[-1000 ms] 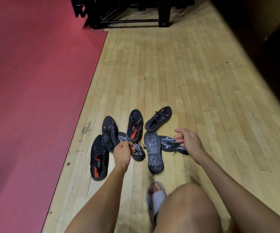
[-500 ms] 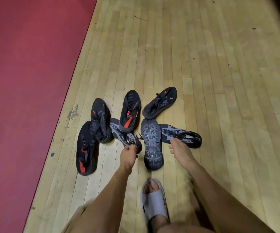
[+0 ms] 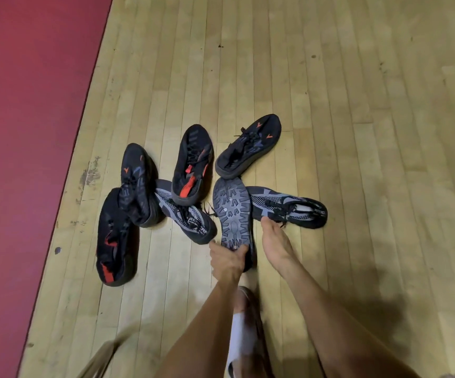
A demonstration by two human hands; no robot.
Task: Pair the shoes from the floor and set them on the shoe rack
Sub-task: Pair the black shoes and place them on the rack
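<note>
Several shoes lie in a cluster on the wooden floor. An overturned shoe (image 3: 232, 214) shows its grey treaded sole, and my left hand (image 3: 227, 261) grips its heel end with the thumb across the sole. To its right lies a grey knit shoe (image 3: 289, 208); my right hand (image 3: 275, 241) reaches to it with straight fingers, the tips touching its side by the laces. A second grey knit shoe (image 3: 185, 214) lies left of the sole. Black shoes with red marks lie around them (image 3: 191, 165), (image 3: 248, 148), (image 3: 137, 184), (image 3: 114, 238). No shoe rack is in view.
A red mat (image 3: 30, 132) covers the floor on the left, its edge running diagonally beside the shoes. My foot in a white sandal (image 3: 244, 331) stands just behind the overturned shoe. Bare wooden floor (image 3: 357, 105) stretches to the right and beyond.
My left hand has moved from the left grey knit shoe to the overturned shoe's heel and taken hold of it. My right hand stays by the right grey shoe. The view has tilted down.
</note>
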